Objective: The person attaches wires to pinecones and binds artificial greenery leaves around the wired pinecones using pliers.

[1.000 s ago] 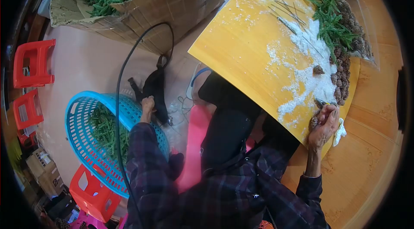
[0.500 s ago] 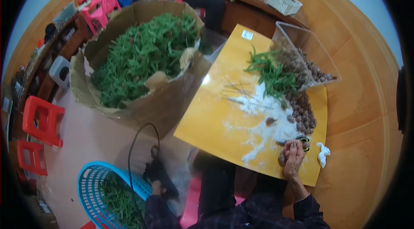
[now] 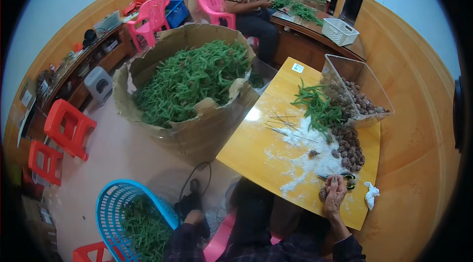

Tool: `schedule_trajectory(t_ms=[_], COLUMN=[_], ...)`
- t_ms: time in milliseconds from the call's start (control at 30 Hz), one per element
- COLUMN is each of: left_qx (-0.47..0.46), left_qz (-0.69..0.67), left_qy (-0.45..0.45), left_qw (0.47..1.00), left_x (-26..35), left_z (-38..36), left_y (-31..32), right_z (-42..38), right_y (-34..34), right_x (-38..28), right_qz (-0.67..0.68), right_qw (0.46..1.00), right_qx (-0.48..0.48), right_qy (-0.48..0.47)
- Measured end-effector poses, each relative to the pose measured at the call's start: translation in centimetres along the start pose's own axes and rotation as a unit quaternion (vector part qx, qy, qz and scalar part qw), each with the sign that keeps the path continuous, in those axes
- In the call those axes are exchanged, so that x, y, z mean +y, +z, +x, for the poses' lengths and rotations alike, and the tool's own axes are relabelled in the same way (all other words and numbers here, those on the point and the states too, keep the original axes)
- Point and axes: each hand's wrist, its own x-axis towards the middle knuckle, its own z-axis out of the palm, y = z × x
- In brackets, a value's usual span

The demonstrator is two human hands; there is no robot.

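View has tilted up since a second ago, hands barely moved | right hand on near table edge, fingers clenched on a pine cone, by scissors | left hand low beside blue basket, grip unclear.

- No text, brand, number or sign can be read anywhere in the view.
- A small white sticker sits near the far corner of the yellow wooden worktop; any print on it is too small to make out.
- The torn brown cardboard box shows no legible marking.
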Motion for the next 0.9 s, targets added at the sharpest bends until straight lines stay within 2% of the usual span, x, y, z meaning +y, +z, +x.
schedule_trajectory(t_ms=[33, 100, 167, 267, 367, 467, 567, 667, 733, 800, 833, 867, 900], left_qx=[0.013, 0.079, -0.005, 0.051, -0.003, -0.071, -0.209, -0.326, -0.335, -0.37, -0.36, -0.328, -0.291], left_qz=[0.029, -0.049, -0.062, 0.004, 0.055, 0.054, -0.034, -0.133, -0.11, -0.145, -0.15, -0.192, -0.233], left_qy=[0.077, 0.118, 0.164, 0.265, 0.277, 0.409, 0.607, 0.744, 0.823, 0.85, 0.861, 0.881, 0.896], left_qw=[0.996, 0.989, 0.984, 0.963, 0.959, 0.908, 0.766, 0.567, 0.446, 0.345, 0.327, 0.283, 0.239], left_x=[1.7, 6.5, 7.6, 11.2, 17.5, 23.6, 28.5, 33.6, 37.6, 41.1, 42.3, 43.3, 44.4], left_z=[-1.0, -3.8, -1.4, -3.1, -8.1, -13.9, -16.3, -17.7, -18.7, -19.6, -20.0, -20.1, -20.1], left_y=[-1.2, -4.9, -5.3, -6.9, -11.7, -17.9, -21.8, -24.0, -26.0, -27.5, -28.7, -28.9, -29.2], right_z=[0.0, -0.1, 0.1, 0.3, -0.1, -0.2, 0.0, -0.2, -0.2, -0.2, -0.2, -0.3, -0.3], right_y=[-0.1, 0.1, 0.1, 0.2, 0.0, 0.0, 0.0, -0.1, -0.1, -0.1, 0.1, -0.1, -0.8], right_x=[0.1, 0.3, 0.2, 0.6, -0.5, -0.2, 0.2, 0.1, 0.4, 0.2, 0.1, 0.1, 1.4], right_qz=[-0.004, -0.006, -0.007, -0.015, -0.032, -0.022, -0.013, -0.018, -0.002, 0.013, 0.025, 0.037, -0.002], right_qw=[1.0, 1.0, 1.0, 1.0, 0.999, 0.999, 0.999, 0.999, 0.999, 0.999, 0.998, 0.997, 1.0], right_qx=[0.003, -0.004, -0.003, 0.007, 0.008, 0.031, 0.037, 0.027, 0.032, 0.034, 0.037, 0.046, 0.017], right_qy=[-0.003, -0.001, -0.002, -0.002, 0.007, 0.007, 0.004, 0.009, 0.018, 0.034, 0.046, 0.057, -0.001])
